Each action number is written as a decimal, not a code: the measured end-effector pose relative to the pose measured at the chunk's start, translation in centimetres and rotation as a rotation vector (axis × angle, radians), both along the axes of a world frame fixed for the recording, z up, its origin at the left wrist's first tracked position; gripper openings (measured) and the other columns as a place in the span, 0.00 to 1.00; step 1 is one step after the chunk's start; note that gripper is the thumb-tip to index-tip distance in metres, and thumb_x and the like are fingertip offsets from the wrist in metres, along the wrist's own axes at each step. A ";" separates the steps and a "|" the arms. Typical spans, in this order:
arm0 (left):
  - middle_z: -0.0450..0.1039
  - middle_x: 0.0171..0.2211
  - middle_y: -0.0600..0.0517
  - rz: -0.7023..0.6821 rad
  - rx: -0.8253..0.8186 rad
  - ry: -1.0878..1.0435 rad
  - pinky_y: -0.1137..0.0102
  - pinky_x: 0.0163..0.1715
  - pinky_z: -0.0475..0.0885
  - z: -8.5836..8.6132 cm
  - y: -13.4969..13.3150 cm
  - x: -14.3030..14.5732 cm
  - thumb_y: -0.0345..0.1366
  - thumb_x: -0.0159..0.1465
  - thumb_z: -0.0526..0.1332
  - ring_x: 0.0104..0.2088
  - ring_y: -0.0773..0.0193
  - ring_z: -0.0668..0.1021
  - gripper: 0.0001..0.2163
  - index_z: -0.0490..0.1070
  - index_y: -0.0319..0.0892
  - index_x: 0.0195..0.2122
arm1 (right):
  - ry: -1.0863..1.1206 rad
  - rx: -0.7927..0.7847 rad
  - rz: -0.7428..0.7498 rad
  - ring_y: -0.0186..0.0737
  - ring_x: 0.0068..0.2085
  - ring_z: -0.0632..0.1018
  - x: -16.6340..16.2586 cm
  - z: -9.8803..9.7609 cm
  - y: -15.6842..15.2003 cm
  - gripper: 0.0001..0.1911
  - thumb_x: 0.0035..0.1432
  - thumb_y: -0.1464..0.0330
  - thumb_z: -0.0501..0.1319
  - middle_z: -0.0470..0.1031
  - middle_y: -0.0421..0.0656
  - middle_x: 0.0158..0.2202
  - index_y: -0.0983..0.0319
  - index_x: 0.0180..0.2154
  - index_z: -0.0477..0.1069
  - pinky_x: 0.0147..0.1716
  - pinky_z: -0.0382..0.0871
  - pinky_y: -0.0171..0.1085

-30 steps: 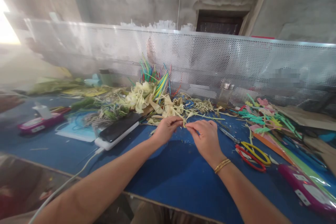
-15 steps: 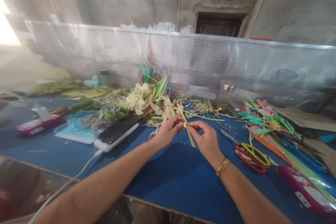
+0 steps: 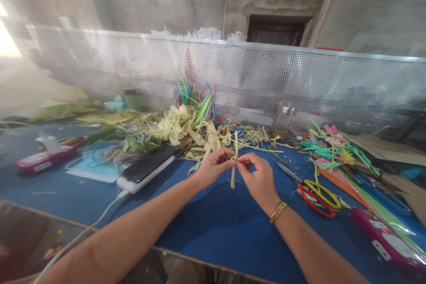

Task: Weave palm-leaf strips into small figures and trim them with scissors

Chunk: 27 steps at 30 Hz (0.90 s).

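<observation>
Between my two hands, above the blue tabletop (image 3: 213, 226), is a pale yellow-green strip (image 3: 233, 178) that looks like dried plant leaf, with a small knot or fold at its middle. My left hand (image 3: 214, 166) pinches it from the left with thumb and forefinger. From the other side, my right hand (image 3: 256, 175) pinches the same spot, fingertips nearly touching the left ones. One end of the strip stands up past my fingers and the wider end hangs down. Behind my hands lies a heap of pale dried husks (image 3: 213, 135).
Scissors (image 3: 316, 195) with red and yellow handles lie to the right, near a purple power strip (image 3: 386, 242). On the left are a black phone (image 3: 149, 164) on a white charger, a blue face mask (image 3: 93, 164) and another power strip (image 3: 46, 157). A glass bottle (image 3: 284, 120) stands behind.
The strip has turned from a slant to nearly upright between my fingers. Both hands keep their pinch on it. The view has shifted slightly.
</observation>
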<state>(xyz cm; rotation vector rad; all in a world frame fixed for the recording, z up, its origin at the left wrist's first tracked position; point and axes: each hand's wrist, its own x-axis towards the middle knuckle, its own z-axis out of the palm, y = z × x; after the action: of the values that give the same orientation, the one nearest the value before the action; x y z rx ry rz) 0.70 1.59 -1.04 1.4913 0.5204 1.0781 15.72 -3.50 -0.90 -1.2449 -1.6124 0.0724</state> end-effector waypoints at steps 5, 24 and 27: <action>0.66 0.22 0.58 -0.015 -0.099 0.019 0.74 0.24 0.57 -0.1 0.2 0.0 0.43 0.54 0.67 0.22 0.72 0.65 0.14 0.69 0.41 0.36 | -0.241 0.105 -0.076 0.38 0.32 0.75 0.2 0.5 -0.4 0.03 0.57 0.66 0.62 0.78 0.38 0.29 0.56 0.31 0.74 0.43 0.56 0.42; 0.68 0.24 0.57 -0.038 -0.322 -0.144 0.77 0.23 0.58 0.2 -0.3 0.3 0.41 0.52 0.69 0.24 0.74 0.68 0.13 0.69 0.40 0.33 | -0.512 0.224 -0.133 0.40 0.41 0.72 0.3 1.6 -1.2 0.06 0.60 0.66 0.60 0.78 0.36 0.36 0.53 0.38 0.74 0.48 0.48 0.46; 0.69 0.24 0.57 0.020 -0.224 -0.097 0.76 0.25 0.59 0.2 -0.3 0.3 0.40 0.53 0.68 0.25 0.73 0.69 0.12 0.70 0.40 0.33 | -0.379 0.193 -0.141 0.39 0.38 0.73 0.1 1.0 -0.9 0.06 0.61 0.66 0.59 0.79 0.36 0.33 0.54 0.35 0.75 0.48 0.51 0.45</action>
<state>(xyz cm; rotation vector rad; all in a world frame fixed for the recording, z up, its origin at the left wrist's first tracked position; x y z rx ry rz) 0.96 1.24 -0.83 1.2341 0.5693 1.0657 15.87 -4.38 0.07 -1.2685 -1.7958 -0.4210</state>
